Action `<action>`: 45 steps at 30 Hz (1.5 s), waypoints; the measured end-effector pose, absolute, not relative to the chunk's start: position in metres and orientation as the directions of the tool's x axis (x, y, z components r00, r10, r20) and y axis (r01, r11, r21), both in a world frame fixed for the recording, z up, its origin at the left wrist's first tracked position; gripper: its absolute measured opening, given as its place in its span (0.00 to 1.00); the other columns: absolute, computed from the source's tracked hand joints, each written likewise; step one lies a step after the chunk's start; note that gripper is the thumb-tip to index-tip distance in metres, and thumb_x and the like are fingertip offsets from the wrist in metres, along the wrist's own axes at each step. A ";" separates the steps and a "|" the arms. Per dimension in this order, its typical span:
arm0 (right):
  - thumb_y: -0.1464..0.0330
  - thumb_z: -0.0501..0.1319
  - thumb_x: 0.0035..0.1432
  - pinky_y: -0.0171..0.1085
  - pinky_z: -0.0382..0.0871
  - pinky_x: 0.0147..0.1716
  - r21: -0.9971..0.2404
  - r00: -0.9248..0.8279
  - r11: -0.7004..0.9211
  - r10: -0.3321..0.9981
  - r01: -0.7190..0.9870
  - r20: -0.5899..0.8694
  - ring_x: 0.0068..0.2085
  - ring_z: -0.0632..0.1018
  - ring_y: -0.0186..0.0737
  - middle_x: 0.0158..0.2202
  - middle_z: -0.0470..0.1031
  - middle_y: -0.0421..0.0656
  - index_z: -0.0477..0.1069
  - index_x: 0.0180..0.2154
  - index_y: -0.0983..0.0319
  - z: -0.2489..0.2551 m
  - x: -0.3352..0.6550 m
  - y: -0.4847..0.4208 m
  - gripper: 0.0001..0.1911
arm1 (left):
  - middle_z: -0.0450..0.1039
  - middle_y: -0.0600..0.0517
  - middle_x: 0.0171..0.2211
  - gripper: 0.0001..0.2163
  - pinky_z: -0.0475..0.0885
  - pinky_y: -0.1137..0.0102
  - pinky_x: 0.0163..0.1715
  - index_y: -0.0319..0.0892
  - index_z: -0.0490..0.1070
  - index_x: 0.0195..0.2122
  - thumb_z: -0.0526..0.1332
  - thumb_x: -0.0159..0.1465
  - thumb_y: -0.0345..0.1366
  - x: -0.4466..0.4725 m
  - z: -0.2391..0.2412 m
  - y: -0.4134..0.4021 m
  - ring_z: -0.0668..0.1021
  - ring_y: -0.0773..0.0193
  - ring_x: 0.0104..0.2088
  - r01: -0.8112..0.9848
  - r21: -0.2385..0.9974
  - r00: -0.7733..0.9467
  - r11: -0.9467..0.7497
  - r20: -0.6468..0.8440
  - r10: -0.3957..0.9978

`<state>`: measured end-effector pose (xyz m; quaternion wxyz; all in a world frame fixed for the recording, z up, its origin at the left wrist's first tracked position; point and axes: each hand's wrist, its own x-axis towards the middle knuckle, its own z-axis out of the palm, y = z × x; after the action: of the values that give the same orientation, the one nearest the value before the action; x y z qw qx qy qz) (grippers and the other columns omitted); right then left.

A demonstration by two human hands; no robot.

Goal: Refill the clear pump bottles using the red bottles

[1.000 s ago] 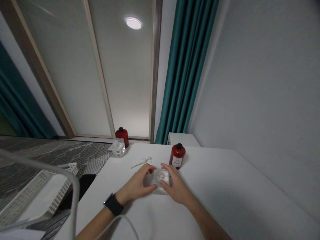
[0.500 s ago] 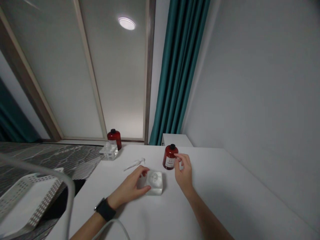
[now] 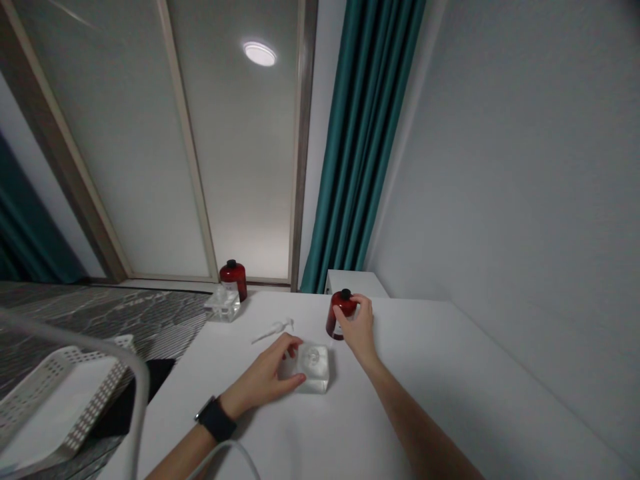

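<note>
My right hand (image 3: 358, 331) is at a dark red bottle (image 3: 334, 316) with a black cap and a white label, thumb on its front and fingers round its right side. The bottle stands upright on the white table. Nearer to me, my left hand (image 3: 273, 373) grips the left side of a clear, square block-like container (image 3: 315, 373) with a round mark on top, thumb at the front and fingers at the back. Behind that hand lies a white pump dispenser head (image 3: 275, 329) with its tube pointing left.
Another red bottle (image 3: 239, 279) and a clear square container (image 3: 223, 305) stand at the table's far left corner. A white perforated basket (image 3: 95, 393) sits lower left, beside the table (image 3: 425, 400). A pale curved tube (image 3: 140, 387) crosses the left foreground.
My right hand has moved left from beside the red bottle and closed round it. The left hand stays at the clear container. The view has shifted slightly.
</note>
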<state>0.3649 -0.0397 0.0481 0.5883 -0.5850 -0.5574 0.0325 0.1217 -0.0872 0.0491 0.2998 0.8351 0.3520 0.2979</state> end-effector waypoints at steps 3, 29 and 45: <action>0.60 0.66 0.51 0.51 0.62 0.54 -0.753 0.404 0.279 0.706 0.596 0.582 0.50 0.71 0.49 0.48 0.69 0.47 0.61 0.44 0.57 0.045 0.364 -0.035 0.22 | 0.71 0.47 0.45 0.20 0.71 0.61 0.45 0.43 0.64 0.52 0.64 0.59 0.36 0.122 0.049 -0.087 0.74 0.55 0.43 0.411 0.714 0.575 -0.567 0.280 0.769; 0.69 0.65 0.52 0.50 0.55 0.66 -0.831 -0.194 0.478 0.878 0.285 0.438 0.63 0.67 0.45 0.62 0.65 0.48 0.51 0.65 0.56 0.106 0.301 -0.077 0.41 | 0.61 0.40 0.59 0.28 0.64 0.51 0.59 0.45 0.53 0.65 0.59 0.64 0.38 0.100 0.064 -0.079 0.67 0.48 0.59 0.444 0.611 0.262 -0.655 0.611 0.747; 0.71 0.68 0.51 0.50 0.50 0.67 -0.833 -0.380 0.457 0.863 0.311 0.331 0.66 0.63 0.46 0.65 0.61 0.48 0.47 0.68 0.53 0.091 0.309 -0.089 0.48 | 0.61 0.40 0.61 0.34 0.60 0.47 0.63 0.43 0.53 0.65 0.65 0.59 0.35 0.099 0.062 -0.081 0.66 0.45 0.62 0.403 0.676 0.282 -0.617 0.550 0.786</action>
<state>0.3092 -0.0892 0.0909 0.3982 -0.3890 -0.7549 0.3468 0.0985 -0.0807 0.0623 0.2086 0.7729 0.3846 0.4596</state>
